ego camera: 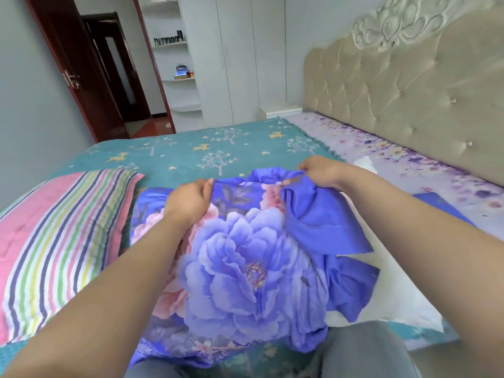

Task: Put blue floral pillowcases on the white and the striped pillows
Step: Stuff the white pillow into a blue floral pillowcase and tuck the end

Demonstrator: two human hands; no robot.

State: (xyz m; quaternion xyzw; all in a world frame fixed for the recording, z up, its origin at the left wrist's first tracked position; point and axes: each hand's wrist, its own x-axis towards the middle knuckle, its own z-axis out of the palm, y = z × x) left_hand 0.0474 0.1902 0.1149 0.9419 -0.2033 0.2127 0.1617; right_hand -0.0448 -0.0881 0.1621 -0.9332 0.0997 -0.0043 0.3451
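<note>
A blue floral pillowcase (245, 257) lies bunched on the bed in front of me. My left hand (188, 200) grips its far edge on the left. My right hand (321, 173) pinches the far edge on the right, near a plain blue flap. The white pillow (395, 290) lies under and to the right of the pillowcase, mostly covered by my right arm and the cloth. The striped pillow (60, 241) rests bare on the left of the bed. A second piece of blue cloth (436, 203) peeks out beyond my right arm.
The bed has a teal cover (218, 148) with trees and deer, and a lilac floral sheet (381, 148) by the padded headboard (409, 105). A white wardrobe (240, 58), shelves and an open dark door (76, 64) stand beyond. My grey-trousered knees (354, 353) touch the bed edge.
</note>
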